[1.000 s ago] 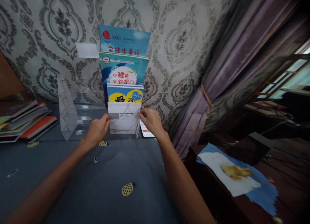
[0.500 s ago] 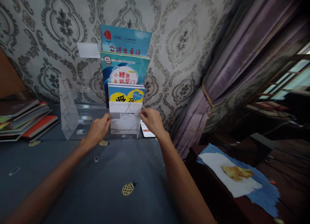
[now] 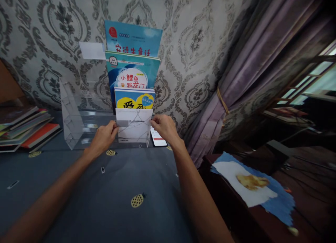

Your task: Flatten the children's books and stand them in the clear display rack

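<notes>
A white booklet (image 3: 134, 131) with grey lines and dark print stands upright in the lowest front tier of a clear tiered rack (image 3: 72, 113). My left hand (image 3: 106, 134) pinches its left edge, and my right hand (image 3: 165, 127) pinches its right edge near the top corner. Behind it, in rising tiers, stand a yellow and blue book (image 3: 133, 99), a teal book with a white oval (image 3: 132, 69) and a tall blue book (image 3: 133, 36). Beside the rack's right end, partly under my right hand, lies a phone (image 3: 159, 140) with a lit screen.
Stacked books (image 3: 28, 127) lie on the table's left side. The dark blue tablecloth (image 3: 110, 208) bears pineapple prints. Patterned wallpaper (image 3: 194, 47) rises behind the rack. At right hang a tied purple curtain (image 3: 210, 117) and, lower, a blue cloth (image 3: 285, 201) with white paper on it.
The view has shifted slightly, so everything sits a little further left and up. Both hands keep their places at the white booklet's edges.
</notes>
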A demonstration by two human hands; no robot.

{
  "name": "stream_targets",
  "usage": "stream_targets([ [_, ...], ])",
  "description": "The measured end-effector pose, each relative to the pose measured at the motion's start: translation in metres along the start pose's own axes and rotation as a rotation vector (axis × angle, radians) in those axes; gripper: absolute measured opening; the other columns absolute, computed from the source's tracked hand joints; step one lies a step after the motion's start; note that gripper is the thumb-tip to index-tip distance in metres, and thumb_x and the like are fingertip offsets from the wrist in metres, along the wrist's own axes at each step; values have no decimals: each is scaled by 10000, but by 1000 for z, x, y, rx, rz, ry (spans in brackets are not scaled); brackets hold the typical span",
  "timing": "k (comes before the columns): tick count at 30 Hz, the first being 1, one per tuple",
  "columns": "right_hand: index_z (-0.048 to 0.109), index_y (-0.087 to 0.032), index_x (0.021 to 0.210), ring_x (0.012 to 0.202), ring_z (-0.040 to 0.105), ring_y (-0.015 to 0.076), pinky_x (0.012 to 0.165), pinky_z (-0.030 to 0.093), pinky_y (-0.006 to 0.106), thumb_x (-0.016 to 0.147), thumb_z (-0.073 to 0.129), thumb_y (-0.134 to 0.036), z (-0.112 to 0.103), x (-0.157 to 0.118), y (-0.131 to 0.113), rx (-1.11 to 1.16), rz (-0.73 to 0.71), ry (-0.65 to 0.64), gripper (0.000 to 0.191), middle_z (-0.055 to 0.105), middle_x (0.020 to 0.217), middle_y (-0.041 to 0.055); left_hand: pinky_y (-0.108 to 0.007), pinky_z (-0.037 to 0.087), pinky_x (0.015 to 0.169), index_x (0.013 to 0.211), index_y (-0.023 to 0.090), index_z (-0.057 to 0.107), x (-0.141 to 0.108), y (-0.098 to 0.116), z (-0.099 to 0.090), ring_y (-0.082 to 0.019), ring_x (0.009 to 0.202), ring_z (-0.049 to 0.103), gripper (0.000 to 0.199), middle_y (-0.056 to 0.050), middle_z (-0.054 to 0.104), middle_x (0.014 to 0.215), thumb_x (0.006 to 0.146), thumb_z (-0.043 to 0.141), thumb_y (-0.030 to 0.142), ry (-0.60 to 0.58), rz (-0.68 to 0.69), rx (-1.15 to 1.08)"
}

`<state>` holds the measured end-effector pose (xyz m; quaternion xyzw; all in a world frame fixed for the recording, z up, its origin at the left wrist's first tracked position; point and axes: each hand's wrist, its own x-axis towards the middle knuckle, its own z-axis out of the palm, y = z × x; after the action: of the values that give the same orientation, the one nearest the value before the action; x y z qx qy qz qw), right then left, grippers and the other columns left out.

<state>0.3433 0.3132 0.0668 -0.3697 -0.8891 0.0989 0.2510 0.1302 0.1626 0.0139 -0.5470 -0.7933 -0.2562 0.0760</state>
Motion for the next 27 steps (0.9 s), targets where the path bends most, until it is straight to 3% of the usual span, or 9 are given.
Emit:
stream_targets([
  [12,710,-205,754,712,657,190,681,411,276,912,608,-227,-10,-3,-1,60,9,-19,189,697,664,22,-336,456,706,992,217,567,-1,2,-5,-246,807,699,161,-82,748,923,987,508,366,36,-28,3],
  [27,687,-203,704,690,650,164,644,391,261,878,694,-269,-19,-3,7,93,-38,-93,186,693,651,-1,-348,492,677,960,227,581,-2,7,-17,-259,774,713,293,-61,747,826,900,632,509,18,-53,-18],
])
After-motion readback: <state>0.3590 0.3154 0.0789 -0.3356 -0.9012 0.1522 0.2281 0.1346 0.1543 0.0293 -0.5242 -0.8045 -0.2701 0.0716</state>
